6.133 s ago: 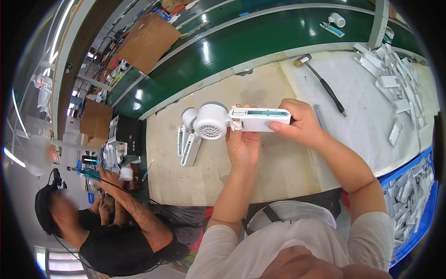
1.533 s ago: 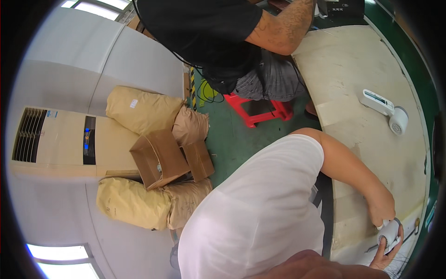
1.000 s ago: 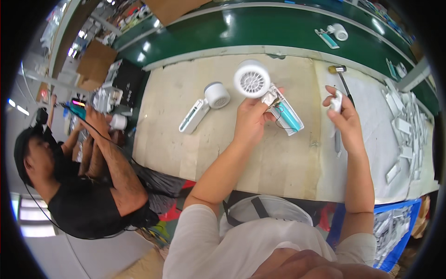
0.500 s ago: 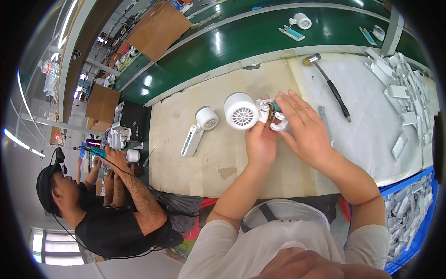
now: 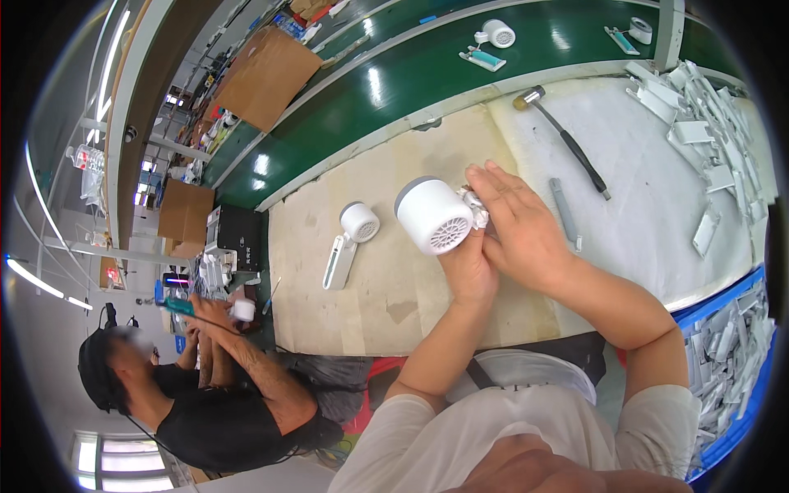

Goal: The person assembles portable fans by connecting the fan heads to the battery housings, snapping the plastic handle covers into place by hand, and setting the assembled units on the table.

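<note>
A white cylindrical appliance [image 5: 436,215] with a round slotted grille and a grey rim is held above the worktable, its grille tilted down toward me. My left hand [image 5: 471,275] grips it from below at the narrow neck, where a few small white parts [image 5: 476,207] show. From the right, my right hand [image 5: 526,238] presses over that neck with its long fingers together. Most of what lies between my palms is hidden. To the left on the table rests a similar white appliance [image 5: 359,222] with its handle [image 5: 338,263] attached.
A hammer [image 5: 567,140] and a grey strip [image 5: 565,212] lie right of my hands. White and grey shells [image 5: 715,140] are heaped farther right, above a blue bin [image 5: 730,444] of similar pieces. Beyond the table, a green conveyor [image 5: 378,86] carries more units [image 5: 498,34]. A co-worker [image 5: 238,394] holds a power screwdriver [image 5: 177,306] at left.
My hands have turned the appliance so its grille faces lower right, and my right palm has closed over the neck. The teal and white inner parts are now covered. The whole view has shifted slightly.
</note>
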Demonstrator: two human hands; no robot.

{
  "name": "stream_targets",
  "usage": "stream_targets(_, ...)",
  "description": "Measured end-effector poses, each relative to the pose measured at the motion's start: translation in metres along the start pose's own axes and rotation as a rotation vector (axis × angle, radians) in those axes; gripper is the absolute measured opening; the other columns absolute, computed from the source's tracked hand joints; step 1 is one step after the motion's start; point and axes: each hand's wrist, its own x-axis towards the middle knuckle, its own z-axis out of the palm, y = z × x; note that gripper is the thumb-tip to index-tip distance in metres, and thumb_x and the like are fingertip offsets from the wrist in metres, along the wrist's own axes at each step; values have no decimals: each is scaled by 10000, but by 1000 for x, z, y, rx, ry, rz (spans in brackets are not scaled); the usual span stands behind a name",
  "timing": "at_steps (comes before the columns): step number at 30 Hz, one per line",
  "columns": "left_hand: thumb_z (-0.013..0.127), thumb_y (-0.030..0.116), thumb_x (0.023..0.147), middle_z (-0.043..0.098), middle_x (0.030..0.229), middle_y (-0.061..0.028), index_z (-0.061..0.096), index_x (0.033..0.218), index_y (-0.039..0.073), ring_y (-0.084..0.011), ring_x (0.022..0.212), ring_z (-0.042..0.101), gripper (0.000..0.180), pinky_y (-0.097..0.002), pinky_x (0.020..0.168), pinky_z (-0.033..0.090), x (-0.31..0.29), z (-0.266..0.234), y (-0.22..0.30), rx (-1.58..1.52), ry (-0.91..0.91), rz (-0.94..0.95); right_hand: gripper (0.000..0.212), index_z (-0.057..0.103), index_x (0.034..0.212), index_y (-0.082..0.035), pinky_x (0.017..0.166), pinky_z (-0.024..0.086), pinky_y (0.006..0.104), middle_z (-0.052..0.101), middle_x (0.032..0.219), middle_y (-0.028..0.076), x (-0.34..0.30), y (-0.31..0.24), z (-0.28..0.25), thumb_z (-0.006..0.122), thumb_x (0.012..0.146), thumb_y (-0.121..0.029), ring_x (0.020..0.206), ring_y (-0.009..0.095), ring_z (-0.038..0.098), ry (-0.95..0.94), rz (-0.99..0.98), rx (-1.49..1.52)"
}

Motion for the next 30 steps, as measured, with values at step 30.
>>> stream_targets(30,624,83,785,519,1145,-82,462,1161,47,-249,1086,502,411,-426,982,382,16,-26,37,-342,13,107,248,549,883,-16,566,364,218,504,716,-8,2,5,1,584,842,-258,655,60,423,-178,480,786)
